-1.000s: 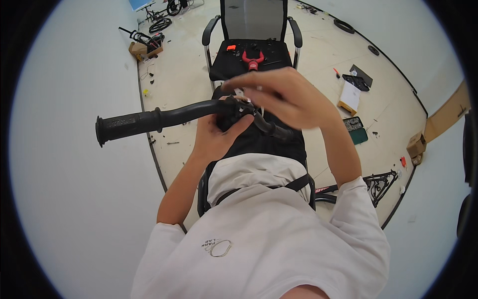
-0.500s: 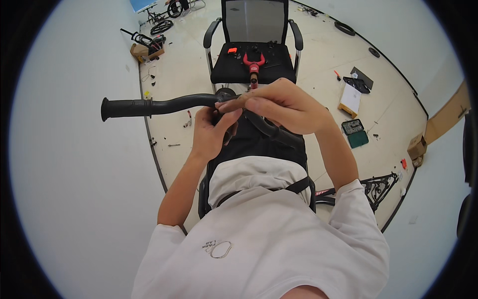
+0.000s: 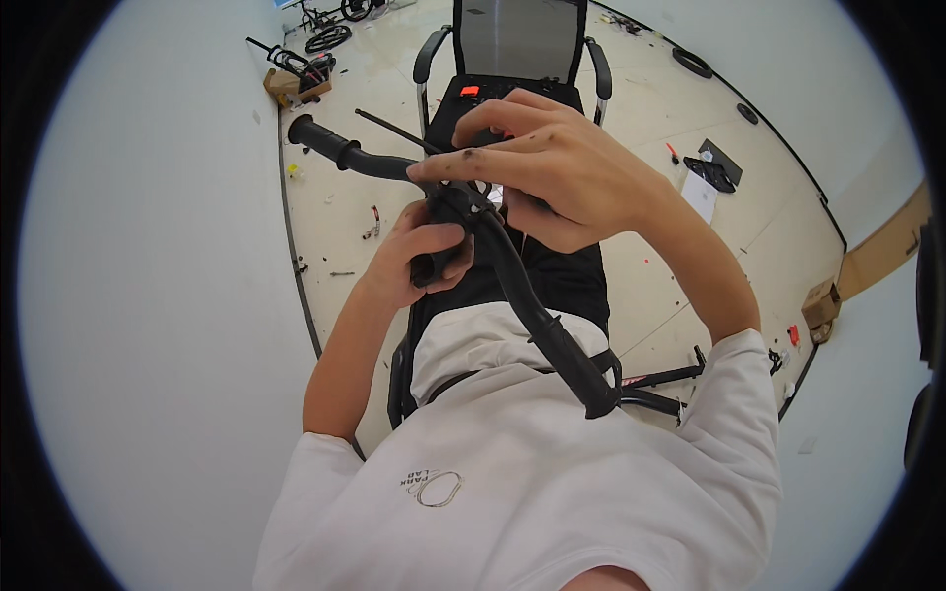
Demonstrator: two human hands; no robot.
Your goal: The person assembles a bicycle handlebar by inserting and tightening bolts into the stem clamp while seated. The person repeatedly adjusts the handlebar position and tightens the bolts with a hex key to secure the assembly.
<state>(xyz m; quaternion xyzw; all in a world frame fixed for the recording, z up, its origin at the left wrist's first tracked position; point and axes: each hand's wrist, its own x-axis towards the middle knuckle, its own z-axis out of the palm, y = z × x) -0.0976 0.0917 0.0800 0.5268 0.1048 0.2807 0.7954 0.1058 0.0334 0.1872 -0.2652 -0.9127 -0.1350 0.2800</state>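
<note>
A black bicycle handlebar (image 3: 517,281) with a rubber grip at each end lies slanted before me, one end far left, the other close to my shirt. My left hand (image 3: 419,251) is closed around the black stem (image 3: 455,205) at its middle, just under the clamp. Over the clamp is my right hand (image 3: 562,172), its index finger reaching across to the bar and its thumb underneath. A thin black rod like a hex key (image 3: 394,130) runs in under its fingers. Those fingers hide the rod's other end and part of the clamp.
A black office chair (image 3: 517,44) faces me, with an orange piece (image 3: 470,91) and dark parts on its seat. Boxes (image 3: 823,303), a tyre (image 3: 692,63), and loose bike parts are scattered on the floor. A bike frame (image 3: 660,389) lies by my right side.
The handlebar has swung round, its left end away from me and its right end toward my body. My right hand has spread and lifted. The rod has come into sight.
</note>
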